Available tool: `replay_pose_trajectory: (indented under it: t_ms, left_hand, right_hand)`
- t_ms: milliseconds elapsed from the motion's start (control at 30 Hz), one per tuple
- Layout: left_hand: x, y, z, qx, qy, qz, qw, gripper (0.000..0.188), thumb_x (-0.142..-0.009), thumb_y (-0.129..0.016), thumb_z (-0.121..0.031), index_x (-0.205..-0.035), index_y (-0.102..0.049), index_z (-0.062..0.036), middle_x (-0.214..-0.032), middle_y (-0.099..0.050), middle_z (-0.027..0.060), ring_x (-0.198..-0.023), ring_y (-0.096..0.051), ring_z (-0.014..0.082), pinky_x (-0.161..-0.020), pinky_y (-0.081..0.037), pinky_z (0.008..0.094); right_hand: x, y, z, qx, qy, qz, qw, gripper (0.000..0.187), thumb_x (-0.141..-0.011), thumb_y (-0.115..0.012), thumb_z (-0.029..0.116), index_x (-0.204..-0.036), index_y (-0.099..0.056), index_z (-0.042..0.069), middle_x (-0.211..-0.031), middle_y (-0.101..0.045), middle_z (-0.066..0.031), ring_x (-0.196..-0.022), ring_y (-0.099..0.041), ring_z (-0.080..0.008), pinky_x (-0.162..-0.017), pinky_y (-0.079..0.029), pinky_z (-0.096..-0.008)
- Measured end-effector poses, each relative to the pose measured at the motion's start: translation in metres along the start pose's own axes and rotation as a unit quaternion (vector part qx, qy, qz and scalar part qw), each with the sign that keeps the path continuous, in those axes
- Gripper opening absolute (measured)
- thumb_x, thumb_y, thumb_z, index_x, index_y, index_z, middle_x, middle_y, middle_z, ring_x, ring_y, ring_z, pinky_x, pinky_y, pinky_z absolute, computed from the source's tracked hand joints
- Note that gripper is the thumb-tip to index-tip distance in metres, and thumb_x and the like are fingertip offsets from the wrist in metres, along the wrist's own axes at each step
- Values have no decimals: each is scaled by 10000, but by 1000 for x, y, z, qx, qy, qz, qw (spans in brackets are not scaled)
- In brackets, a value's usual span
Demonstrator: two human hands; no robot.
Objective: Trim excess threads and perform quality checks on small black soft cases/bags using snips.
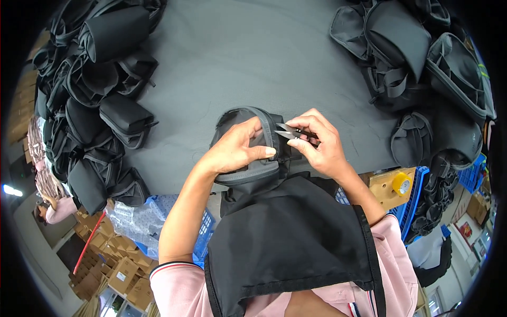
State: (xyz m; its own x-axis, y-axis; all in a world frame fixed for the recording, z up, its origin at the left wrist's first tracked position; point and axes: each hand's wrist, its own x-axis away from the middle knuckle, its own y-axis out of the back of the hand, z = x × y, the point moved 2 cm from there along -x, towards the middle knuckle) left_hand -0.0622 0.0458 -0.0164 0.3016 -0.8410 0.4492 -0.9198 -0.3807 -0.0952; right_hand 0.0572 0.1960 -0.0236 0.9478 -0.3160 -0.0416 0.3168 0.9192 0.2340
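Observation:
My left hand [240,150] grips the rim of a small black zippered pouch [245,175], its thumb pressed on the edge and its fingers reaching inside. The pouch stands open near the front edge of the grey-covered table [253,58]. In my right hand [321,145] are thread snips [288,132] with dark handles, closed in my fingers and thumb. Their two bright blades are spread apart and point left at the pouch's right-hand edge. Whether a thread lies between the blades is too small to tell. A black apron [290,232] hangs in front of me, just below the pouch.
Many black pouches are heaped at the left [100,79], and another heap of black pouches [398,39] is at the right. A wooden block [383,187] with a yellow tape roll [401,183] sits by the right front edge. Cardboard boxes [124,274] and another person [58,210] are at the lower left.

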Motion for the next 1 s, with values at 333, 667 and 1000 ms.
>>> replay_pose_trajectory:
  t_ms: [333,667,1000]
  left_hand:
    - [2,-5,2,-23,31,29,999,333,-715,-734,-153,-930,-557,30,-815,-576,37,-735,-473,101,-663,-409,275]
    - [-1,-9,-2,-28,32,21,999,356,-726,-731,-154,-996,-582,24,-782,-585,26,-695,-480,96,-624,-407,274]
    - [3,-12,0,33,50,18,998,469,-757,-666,-68,-1174,-482,46,-1130,-571,115,-1064,-512,171,-919,-404,304]
  right_hand:
    - [-14,10,8,133,81,54,986,253,-678,-694,19,-924,-645,49,-786,-586,-59,-621,-549,-162,-565,-431,-268]
    - [-16,21,18,157,120,45,979,194,-662,-710,38,-847,-650,36,-738,-598,-59,-622,-560,-201,-573,-430,-296]
    - [6,13,7,63,28,5,998,185,-696,-693,38,-872,-636,43,-741,-572,-67,-586,-554,-196,-523,-434,-294]
